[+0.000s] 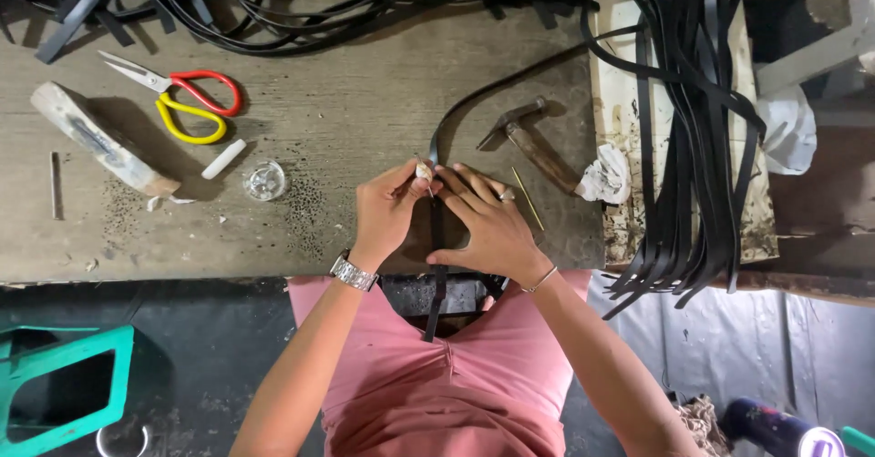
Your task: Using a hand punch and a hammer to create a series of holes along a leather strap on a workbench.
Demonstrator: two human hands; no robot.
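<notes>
A narrow black strap (pixel 437 238) runs from the bench top down over its front edge into my lap. My left hand (pixel 387 211) pinches a small pale object with a thin metal point at the strap's upper part. My right hand (pixel 488 225) lies flat on the strap just beside it, fingers pressing the strap to the wooden bench (pixel 319 120). The strap curves up and away to the right behind my fingers.
A hammer (pixel 533 143) lies just right of my hands, a thin stick (pixel 527 197) beside it. Red and yellow scissors (pixel 187 102), a wooden block (pixel 100 138), a white stick (pixel 223 158) and a small glass dish (pixel 264 181) lie left. Black straps (pixel 693 129) hang at right.
</notes>
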